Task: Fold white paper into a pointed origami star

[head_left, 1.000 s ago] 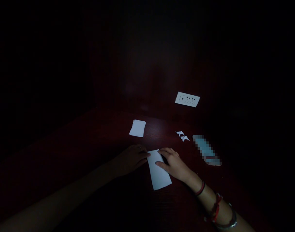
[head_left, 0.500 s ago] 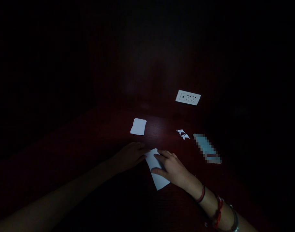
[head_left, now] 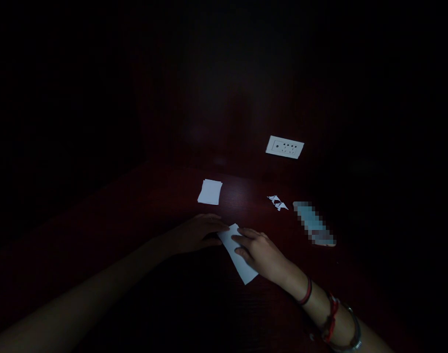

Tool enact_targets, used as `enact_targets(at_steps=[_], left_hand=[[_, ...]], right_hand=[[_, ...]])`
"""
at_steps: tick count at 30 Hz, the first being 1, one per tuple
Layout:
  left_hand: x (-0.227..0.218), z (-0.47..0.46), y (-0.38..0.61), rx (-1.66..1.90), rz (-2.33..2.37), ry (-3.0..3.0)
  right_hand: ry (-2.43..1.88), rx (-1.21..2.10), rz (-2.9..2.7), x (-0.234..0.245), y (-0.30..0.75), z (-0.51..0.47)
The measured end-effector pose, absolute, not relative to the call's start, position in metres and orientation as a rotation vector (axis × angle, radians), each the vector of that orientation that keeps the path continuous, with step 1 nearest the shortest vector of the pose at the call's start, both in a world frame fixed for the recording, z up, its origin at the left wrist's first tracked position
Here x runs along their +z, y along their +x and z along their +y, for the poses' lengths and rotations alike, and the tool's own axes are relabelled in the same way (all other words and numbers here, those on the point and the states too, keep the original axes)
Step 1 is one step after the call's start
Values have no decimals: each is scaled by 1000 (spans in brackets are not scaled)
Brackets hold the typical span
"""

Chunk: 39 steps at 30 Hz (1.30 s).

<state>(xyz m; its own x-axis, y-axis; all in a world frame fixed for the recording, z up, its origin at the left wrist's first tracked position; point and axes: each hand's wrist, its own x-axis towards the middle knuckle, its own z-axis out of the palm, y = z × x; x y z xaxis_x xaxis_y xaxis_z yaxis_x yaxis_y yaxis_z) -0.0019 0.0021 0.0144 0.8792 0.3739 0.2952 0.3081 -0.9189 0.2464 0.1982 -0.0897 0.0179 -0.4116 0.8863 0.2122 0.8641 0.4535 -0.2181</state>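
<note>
A white sheet of paper lies slanted on the dark red table, a long narrow shape under both hands. My left hand reaches in from the left, its fingertips touching the paper's upper left edge and its thumb apart, beside the left edge. Over the sheet's right side rests my right hand, fingers stretched and spread on the paper, covering part of it. Both hands are open. Whether the paper is folded beneath the right hand is hidden.
Beyond the hands lies a stack of white paper. Farther right are small folded white paper pieces and a phone with a blurred screen. A white socket panel is on the back wall. The surroundings are very dark.
The sheet's lower end looks narrower, its lower left corner shifted right and slightly up. My right thumb has moved up toward the other fingers. My left hand's fingers reach slightly farther right.
</note>
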Motion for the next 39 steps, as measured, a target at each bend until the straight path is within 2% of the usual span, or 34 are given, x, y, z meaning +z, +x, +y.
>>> enact_targets(at_steps=[12, 24, 34, 39], left_hand=[[1, 5, 4, 563, 602, 2874], [9, -7, 8, 624, 854, 3012], [3, -14, 7, 617, 758, 2926], [-7, -5, 6, 620, 894, 2833]], right_hand=[[-1526, 242, -2306, 22, 195, -92], [-1447, 442, -2077, 16, 197, -83], [-1440, 385, -2164, 17, 202, -83], [-1473, 408, -2140, 21, 197, -86]])
